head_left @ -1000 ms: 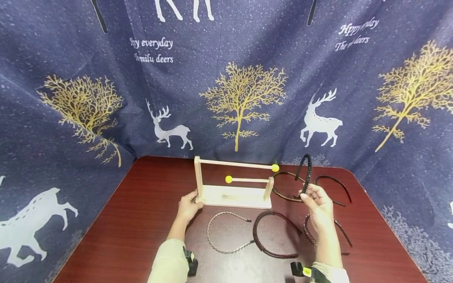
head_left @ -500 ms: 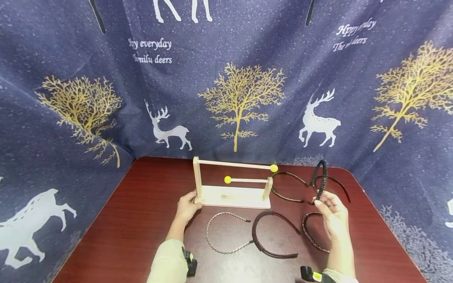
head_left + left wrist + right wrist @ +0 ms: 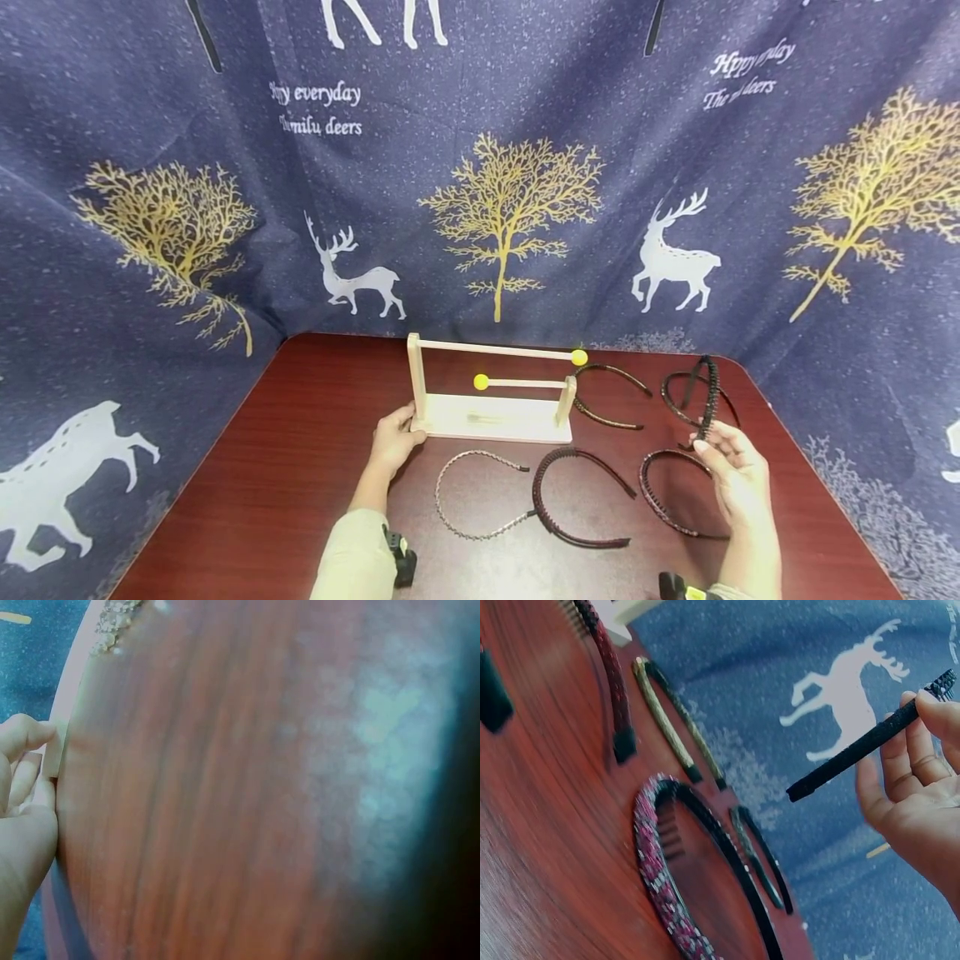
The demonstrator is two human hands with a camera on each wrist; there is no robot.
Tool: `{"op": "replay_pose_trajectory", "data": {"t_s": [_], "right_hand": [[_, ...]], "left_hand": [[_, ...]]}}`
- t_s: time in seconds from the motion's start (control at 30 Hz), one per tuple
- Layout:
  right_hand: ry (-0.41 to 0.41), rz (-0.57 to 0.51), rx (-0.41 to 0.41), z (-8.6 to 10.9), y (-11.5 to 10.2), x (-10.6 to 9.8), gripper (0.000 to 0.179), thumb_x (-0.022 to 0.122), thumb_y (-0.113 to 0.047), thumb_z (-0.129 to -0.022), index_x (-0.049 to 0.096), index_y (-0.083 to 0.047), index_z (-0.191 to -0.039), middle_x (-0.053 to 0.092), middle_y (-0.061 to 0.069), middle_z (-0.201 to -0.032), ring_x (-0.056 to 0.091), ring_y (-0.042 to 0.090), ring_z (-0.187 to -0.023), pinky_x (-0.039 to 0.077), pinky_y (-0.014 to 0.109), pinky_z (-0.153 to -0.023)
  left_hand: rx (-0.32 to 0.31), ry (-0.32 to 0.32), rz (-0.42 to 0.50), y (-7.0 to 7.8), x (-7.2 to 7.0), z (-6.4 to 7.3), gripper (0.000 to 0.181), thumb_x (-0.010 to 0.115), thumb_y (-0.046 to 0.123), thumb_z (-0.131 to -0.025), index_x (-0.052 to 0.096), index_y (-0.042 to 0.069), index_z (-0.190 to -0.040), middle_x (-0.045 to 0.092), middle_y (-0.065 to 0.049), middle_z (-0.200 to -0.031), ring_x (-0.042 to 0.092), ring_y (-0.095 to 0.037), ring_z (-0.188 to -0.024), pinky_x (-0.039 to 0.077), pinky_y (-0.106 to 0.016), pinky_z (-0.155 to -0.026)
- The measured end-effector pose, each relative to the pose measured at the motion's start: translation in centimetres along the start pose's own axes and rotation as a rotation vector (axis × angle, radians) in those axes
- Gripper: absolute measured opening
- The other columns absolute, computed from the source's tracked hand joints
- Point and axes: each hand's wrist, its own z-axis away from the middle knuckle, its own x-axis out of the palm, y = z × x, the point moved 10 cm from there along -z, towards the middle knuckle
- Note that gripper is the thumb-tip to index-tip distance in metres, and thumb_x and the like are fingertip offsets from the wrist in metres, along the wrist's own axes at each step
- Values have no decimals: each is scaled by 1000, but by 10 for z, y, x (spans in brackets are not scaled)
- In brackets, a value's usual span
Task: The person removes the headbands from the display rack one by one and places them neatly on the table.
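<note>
A black headband (image 3: pixel 712 398) with a ridged, braided-looking surface is held up off the table by my right hand (image 3: pixel 738 479), pinched near one end between thumb and fingers. In the right wrist view, the headband's straight end (image 3: pixel 855 754) points away from the palm. My left hand (image 3: pixel 393 442) grips the left end of the pale wooden rack's base (image 3: pixel 517 419). That rack has a taller left post with a long bar (image 3: pixel 498 347) and a shorter right post with a lower bar (image 3: pixel 525 383). Each bar ends in a yellow ball, and no headband hangs on either.
Several headbands lie on the dark red table (image 3: pixel 285 467): a silver one (image 3: pixel 438 493), a dark red one (image 3: pixel 541 507), a pink-speckled one (image 3: pixel 654 874), a gold-brown one (image 3: pixel 611 423) by the rack, and a dark one (image 3: pixel 672 407) behind the held headband. A blue deer-print cloth (image 3: pixel 420 167) hangs behind.
My right hand has carried the black headband to the right and slightly toward me, away from the rack. The left hand has stayed on the rack's base.
</note>
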Motion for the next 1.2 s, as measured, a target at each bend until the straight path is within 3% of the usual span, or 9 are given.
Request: {"op": "replay_pose_trajectory", "data": {"t_s": [0.23, 0.43, 0.6, 0.8, 0.9, 1.0, 1.2], "right_hand": [[21, -37, -40, 7, -21, -17, 40, 53, 20, -83, 49, 13, -123, 64, 11, -97, 63, 20, -91, 53, 27, -82], [65, 33, -38, 14, -33, -25, 39, 49, 23, -83, 51, 13, -121, 66, 9, -96, 62, 18, -90, 51, 23, -82], [67, 52, -58, 21, -43, -35, 40, 55, 21, -81, 50, 16, -120, 65, 9, -92, 62, 16, -85, 50, 21, -79], [173, 221, 42, 29, -38, -63, 39, 54, 21, -81, 52, 15, -120, 65, 5, -89, 61, 12, -82, 52, 17, -70], [162, 345, 108, 32, -38, -68, 38, 60, 12, -83, 55, 10, -120, 66, 0, -89, 60, 7, -82, 50, 13, -66], [114, 504, 176, 37, -47, -65, 35, 65, 1, -84, 61, 1, -119, 66, -9, -91, 59, 1, -83, 49, 10, -66], [88, 785, 292, 48, -80, -43, 21, 65, -8, -86, 71, -11, -106, 64, -26, -92, 55, -9, -83, 43, 4, -67]], "left_hand": [[1, -4, 15, 0, 1, 1, 61, 60, -17, -68, 48, -11, -127, 47, -25, -130, 43, -33, -121, 41, -35, -95], [12, -5, 29, 1, 0, 0, 61, 59, -18, -68, 47, -12, -128, 46, -24, -131, 43, -33, -121, 41, -35, -95], [5, 1, 25, -1, 0, 0, 61, 60, -18, -67, 48, -11, -127, 47, -22, -131, 43, -32, -121, 41, -34, -95], [-1, 12, 16, -4, -1, 1, 62, 61, -18, -67, 48, -11, -128, 47, -24, -129, 44, -33, -120, 43, -35, -93], [-22, 16, 17, -8, -2, 1, 63, 61, -18, -68, 48, -10, -129, 47, -24, -130, 44, -32, -121, 43, -34, -93], [-27, 4, 13, -7, 0, 1, 64, 61, -17, -69, 47, -9, -130, 47, -24, -131, 43, -32, -121, 43, -33, -93], [-16, 8, 8, -4, 2, 0, 63, 63, -16, -69, 49, -8, -129, 48, -23, -130, 43, -32, -121, 43, -34, -93]]}}
